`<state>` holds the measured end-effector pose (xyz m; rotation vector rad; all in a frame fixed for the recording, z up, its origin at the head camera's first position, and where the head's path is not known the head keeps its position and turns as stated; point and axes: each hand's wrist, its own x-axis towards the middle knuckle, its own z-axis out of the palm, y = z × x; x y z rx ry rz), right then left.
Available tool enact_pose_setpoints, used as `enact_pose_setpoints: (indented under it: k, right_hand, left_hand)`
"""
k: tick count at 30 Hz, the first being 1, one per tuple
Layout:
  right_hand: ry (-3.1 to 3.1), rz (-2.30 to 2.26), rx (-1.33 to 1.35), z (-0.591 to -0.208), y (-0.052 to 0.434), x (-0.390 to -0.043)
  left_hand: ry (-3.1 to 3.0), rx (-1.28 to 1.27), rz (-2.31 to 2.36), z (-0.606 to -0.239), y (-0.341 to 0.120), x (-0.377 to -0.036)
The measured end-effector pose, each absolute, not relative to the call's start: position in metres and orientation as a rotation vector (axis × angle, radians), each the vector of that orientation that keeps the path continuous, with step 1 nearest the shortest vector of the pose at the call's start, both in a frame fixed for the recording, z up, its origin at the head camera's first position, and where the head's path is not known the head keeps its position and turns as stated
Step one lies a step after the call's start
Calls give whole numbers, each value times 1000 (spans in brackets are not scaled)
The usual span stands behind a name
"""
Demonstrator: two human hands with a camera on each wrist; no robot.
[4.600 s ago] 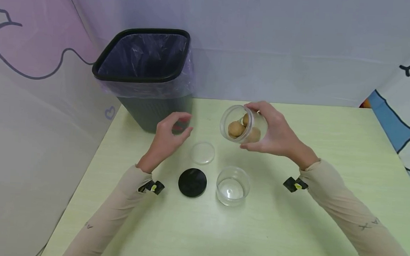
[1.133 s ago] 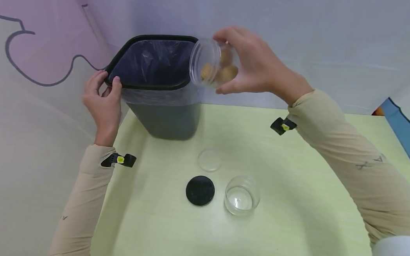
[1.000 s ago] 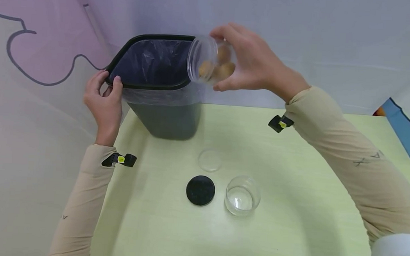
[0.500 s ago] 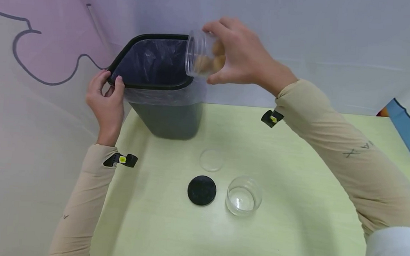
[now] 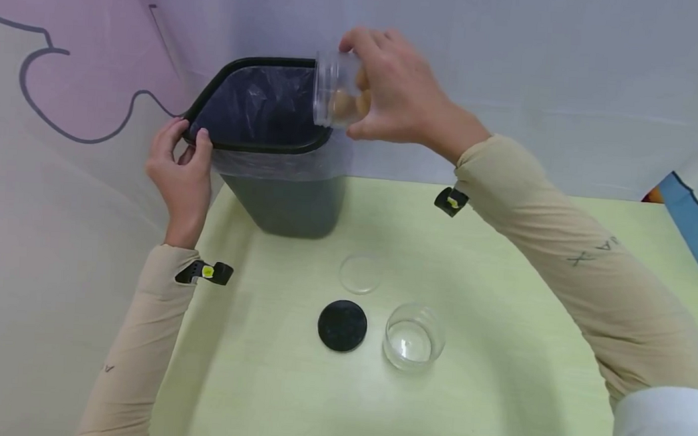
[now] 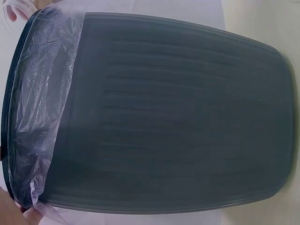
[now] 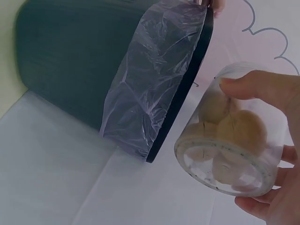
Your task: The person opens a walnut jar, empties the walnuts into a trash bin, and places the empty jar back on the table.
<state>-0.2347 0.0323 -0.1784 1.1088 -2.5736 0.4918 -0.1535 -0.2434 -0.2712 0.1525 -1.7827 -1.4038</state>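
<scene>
My right hand [image 5: 401, 91] grips a clear plastic jar [image 5: 335, 97] holding several brown round pieces, tipped on its side with its open mouth toward the black bin [image 5: 260, 106]. The jar [image 7: 232, 150] hangs just over the bin's right rim [image 7: 185, 101] in the right wrist view, the pieces still inside. My left hand [image 5: 181, 168] holds the bin's left rim, fingers curled over the edge. The bin is lined with a thin clear bag [image 6: 37, 103], and its ribbed dark wall [image 6: 178, 117] fills the left wrist view.
On the pale green table [image 5: 496, 360] lie a clear lid [image 5: 360, 273], a black lid [image 5: 342, 325] and an empty clear jar [image 5: 414, 335]. A pale curtain wall stands behind the bin and to the left.
The right hand has carried the jar up from over the table to the bin's rim and tipped it further toward the opening. The left hand has taken hold of the bin's left rim.
</scene>
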Motion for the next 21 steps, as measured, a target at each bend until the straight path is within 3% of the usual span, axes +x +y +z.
enact_pose_setpoints:
  k: [21]
  right_hand:
    - [-2353, 329, 1203, -185, 22, -233]
  left_hand:
    - [-1804, 166, -1378, -277, -245, -155]
